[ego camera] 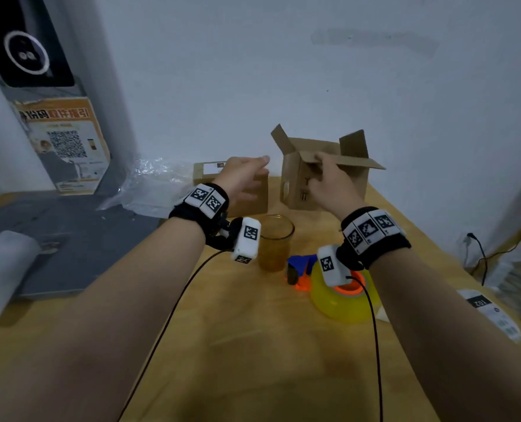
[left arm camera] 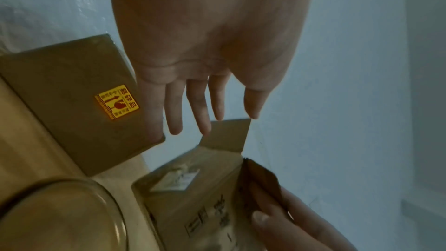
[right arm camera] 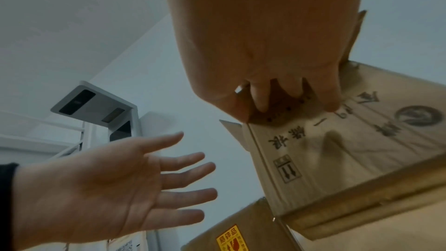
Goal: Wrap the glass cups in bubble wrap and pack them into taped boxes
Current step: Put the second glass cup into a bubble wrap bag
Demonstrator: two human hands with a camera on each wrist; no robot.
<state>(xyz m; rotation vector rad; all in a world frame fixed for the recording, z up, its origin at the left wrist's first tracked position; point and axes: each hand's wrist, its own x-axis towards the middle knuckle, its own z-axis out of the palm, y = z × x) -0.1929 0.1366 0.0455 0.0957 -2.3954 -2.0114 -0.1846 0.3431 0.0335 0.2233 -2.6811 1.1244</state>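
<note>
An open cardboard box with its flaps up stands at the back of the wooden table. My right hand pinches the box's near flap, thumb outside and fingers inside. My left hand hovers open with straight fingers above a closed cardboard box bearing a yellow fragile sticker, just left of the open box. An amber glass cup stands unwrapped on the table in front of the closed box. Clear bubble wrap lies at the back left.
A yellow tape roll with an orange core and a blue-and-orange dispenser sit at front right of the cup. A grey mat and a white roll lie at the left. A white wall stands close behind.
</note>
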